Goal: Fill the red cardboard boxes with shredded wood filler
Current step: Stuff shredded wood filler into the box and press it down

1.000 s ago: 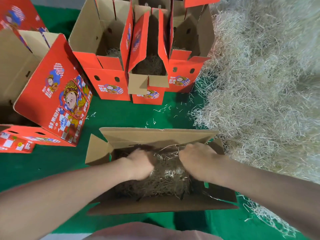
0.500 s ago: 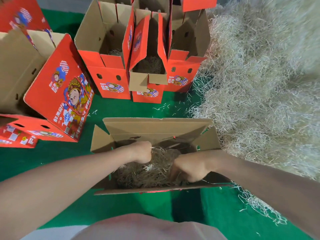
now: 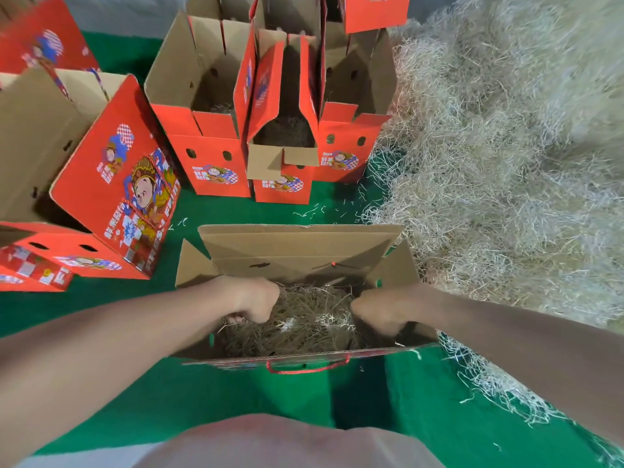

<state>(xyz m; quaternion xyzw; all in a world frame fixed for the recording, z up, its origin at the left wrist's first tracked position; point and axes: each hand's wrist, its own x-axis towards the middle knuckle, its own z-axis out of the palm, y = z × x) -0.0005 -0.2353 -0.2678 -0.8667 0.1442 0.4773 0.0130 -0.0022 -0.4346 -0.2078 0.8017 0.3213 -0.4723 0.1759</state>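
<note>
Packing step: left hand (image 3: 253,302) and right hand (image 3: 381,310) are both inside the box (image 3: 297,244), fingers curled, gripping tufts of filler (image 3: 304,322) lying low in it. Looks part-filled; next move likely needs another grab from the pile (image 3: 489,163) beside it.

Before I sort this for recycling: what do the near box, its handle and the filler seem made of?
Near box: cardboard, matte brown creased flaps inside, printed red outside. Handle: red twisted cord, it seems. Filler: thin pale tangled strands, likely shredded wood, dry, matte.
</note>
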